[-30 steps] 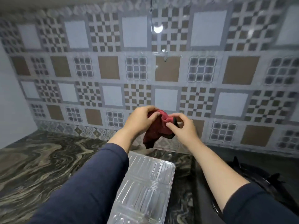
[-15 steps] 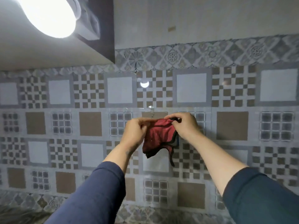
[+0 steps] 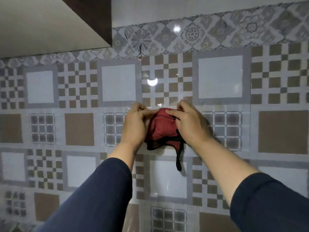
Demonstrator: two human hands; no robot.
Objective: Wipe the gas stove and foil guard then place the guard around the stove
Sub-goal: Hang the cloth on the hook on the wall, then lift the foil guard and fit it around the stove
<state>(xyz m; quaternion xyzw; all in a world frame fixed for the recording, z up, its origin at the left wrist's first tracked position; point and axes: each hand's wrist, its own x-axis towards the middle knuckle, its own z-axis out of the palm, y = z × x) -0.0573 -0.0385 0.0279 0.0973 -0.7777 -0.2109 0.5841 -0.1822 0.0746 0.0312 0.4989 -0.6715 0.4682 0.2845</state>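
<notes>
A red cloth (image 3: 161, 129) with a black edge and a dangling black loop is held up against the patterned wall tiles, just below a small clear hook (image 3: 159, 104). My left hand (image 3: 136, 126) grips the cloth's left side and my right hand (image 3: 189, 124) pinches its top right edge. Both arms wear dark blue sleeves. The gas stove and the foil guard are out of view.
The tiled wall (image 3: 220, 77) is covered by a clear plastic sheet. A wall cabinet (image 3: 50, 24) with a pale underside juts out at the top left. A lamp's reflection (image 3: 152, 81) shines on the tiles above my hands.
The view has tilted up from the counter, so the foil guard and stove dropped out of sight. Both hands have raised the red cloth up the wall to the hook.
</notes>
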